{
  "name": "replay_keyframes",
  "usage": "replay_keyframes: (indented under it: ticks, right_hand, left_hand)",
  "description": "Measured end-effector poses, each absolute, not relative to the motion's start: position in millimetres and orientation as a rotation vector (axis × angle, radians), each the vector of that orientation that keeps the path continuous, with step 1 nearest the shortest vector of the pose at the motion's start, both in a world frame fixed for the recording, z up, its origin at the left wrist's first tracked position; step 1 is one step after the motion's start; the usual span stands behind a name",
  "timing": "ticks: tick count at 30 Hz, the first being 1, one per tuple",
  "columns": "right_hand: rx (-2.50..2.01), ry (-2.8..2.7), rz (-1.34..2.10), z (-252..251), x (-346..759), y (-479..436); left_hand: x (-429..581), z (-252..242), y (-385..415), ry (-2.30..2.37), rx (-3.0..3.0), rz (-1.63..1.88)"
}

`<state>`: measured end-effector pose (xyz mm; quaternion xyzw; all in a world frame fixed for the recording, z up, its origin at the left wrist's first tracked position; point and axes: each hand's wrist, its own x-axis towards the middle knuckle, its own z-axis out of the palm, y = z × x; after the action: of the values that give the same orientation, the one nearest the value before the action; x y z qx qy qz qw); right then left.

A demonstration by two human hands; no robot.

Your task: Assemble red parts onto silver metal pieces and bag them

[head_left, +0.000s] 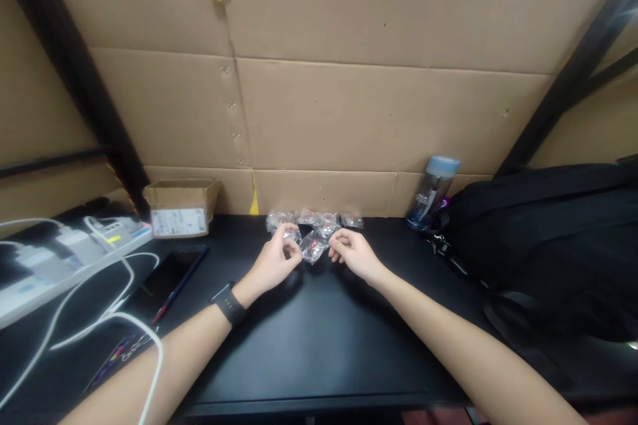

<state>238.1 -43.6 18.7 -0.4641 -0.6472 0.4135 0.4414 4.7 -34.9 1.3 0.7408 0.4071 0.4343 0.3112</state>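
A small clear plastic packet [313, 248] with something red inside hangs between my two hands, just above the black table. My left hand [274, 259], with a dark watch on its wrist, has thumb and index finger curled together at the packet's left edge; the other fingers are bent and raised. At its right edge, the fingers of my right hand [353, 252] are pinched together. Behind them, several similar clear packets [327, 222] lie in a row by the cardboard wall. What the packets contain is too small to make out.
A cardboard box [180, 209] and a white power strip [74, 259] with cables stand left, near a dark tablet-like slab [169, 279]. On the right are a blue-lidded bottle [432, 192] and a black backpack [548, 252]. Cardboard [323, 113] walls the back.
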Motion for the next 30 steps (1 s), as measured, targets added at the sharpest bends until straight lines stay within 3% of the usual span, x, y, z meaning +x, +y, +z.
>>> replay_keyframes:
  ticks: [22,30]
  right_hand:
    - [-1.154,-1.665,1.092,-2,252,-28]
    - [-1.097,-1.567,0.922,24,257,-34]
  left_hand:
    - [-19,8,-23,1.156,2.237,0.968]
    - [-19,4,-21,1.118,2.221,0.925]
